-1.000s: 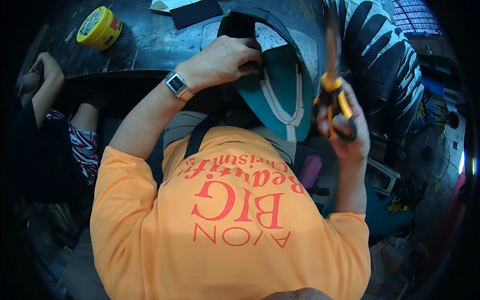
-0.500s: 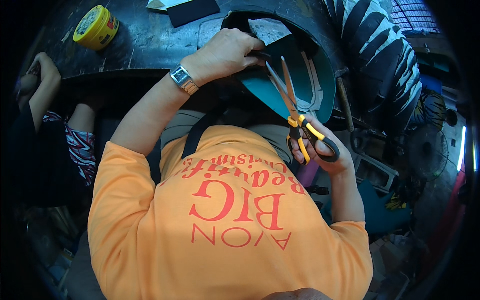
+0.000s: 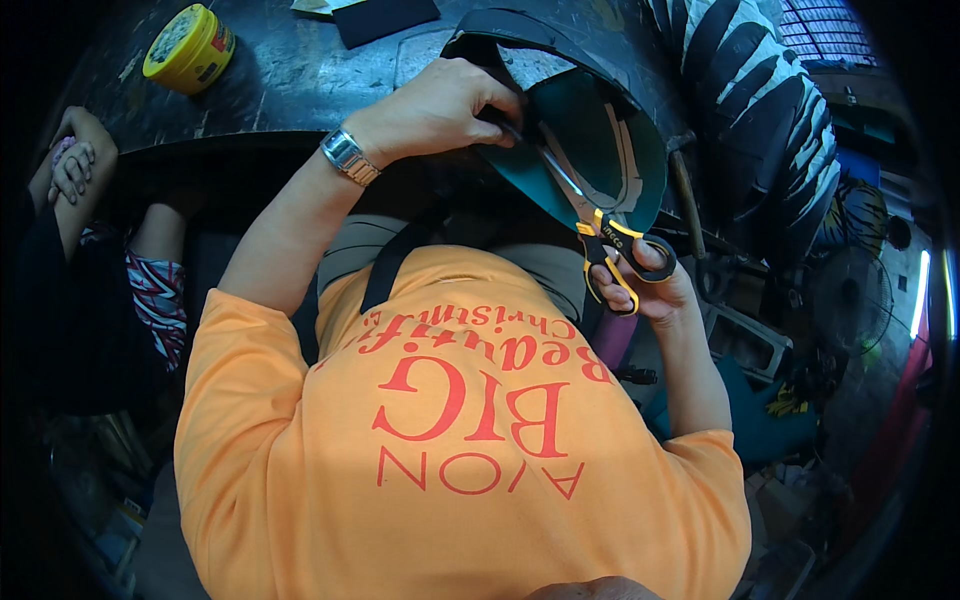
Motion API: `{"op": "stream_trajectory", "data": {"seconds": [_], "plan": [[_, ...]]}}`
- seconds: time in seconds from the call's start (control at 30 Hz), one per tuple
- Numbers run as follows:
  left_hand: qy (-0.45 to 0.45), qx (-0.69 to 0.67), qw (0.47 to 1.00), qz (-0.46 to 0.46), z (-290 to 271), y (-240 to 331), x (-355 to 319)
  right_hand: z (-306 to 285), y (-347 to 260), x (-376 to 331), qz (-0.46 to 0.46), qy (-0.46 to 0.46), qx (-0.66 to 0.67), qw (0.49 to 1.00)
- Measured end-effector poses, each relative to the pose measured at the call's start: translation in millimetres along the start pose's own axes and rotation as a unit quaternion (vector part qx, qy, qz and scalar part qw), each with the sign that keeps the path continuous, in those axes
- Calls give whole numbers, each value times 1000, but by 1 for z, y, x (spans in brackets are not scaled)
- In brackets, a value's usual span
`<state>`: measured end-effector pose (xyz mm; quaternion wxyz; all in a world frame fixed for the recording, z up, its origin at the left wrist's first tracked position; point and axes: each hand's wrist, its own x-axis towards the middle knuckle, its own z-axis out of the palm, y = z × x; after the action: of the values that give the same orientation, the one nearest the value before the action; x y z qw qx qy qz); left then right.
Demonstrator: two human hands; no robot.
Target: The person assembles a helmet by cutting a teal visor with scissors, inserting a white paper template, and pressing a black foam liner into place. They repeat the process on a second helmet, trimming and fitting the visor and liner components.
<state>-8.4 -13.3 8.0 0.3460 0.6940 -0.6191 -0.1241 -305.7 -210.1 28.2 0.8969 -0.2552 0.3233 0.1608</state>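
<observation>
A curved black piece with dark green panels [image 3: 575, 108] and pale strips along its inside leans at the table's front edge. At its left side my left hand [image 3: 445, 108], with a metal watch [image 3: 350, 158] on the wrist, pinches a dark edge of it between thumb and fingers. My right hand [image 3: 662, 290] has its fingers through the black and yellow handles of a pair of scissors [image 3: 604, 232]. Their blades point up and left over the green panel, toward the left fingertips. Whether the blade tips touch the material I cannot tell.
A yellow tub [image 3: 190, 50] stands at the table's far left, and a black flat piece [image 3: 385, 20] lies at the back. Stacked black and white pieces [image 3: 765, 120] rise on the right. A fan [image 3: 850, 300] stands beyond them. Another person's hand [image 3: 72, 170] shows at the left.
The scissors have moved slightly upward, and their blades, wide apart before, now look closer together. My left hand has shifted a little left, still pinching the dark edge.
</observation>
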Motion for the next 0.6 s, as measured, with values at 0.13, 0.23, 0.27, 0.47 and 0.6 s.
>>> {"op": "stream_trajectory", "data": {"seconds": [0.13, 0.23, 0.27, 0.47, 0.6], "plan": [[-24, 19, 1000, 0, -1, 2, -2, 0, 0, 0, -33, 25, -70, 997], [-29, -1, 1000, -1, -1, 2, -1, 4, -3, -3, -24, 39, -81, 996], [-22, -10, 1000, 1, -1, 2, -1, 5, -5, -4, -22, 41, -86, 995], [48, -56, 997, 7, 9, -1, -4, 7, -8, -5, -19, 23, -81, 996], [52, -44, 998, 2, 14, 1, -5, 3, -6, -3, -28, 9, -80, 996]]}}
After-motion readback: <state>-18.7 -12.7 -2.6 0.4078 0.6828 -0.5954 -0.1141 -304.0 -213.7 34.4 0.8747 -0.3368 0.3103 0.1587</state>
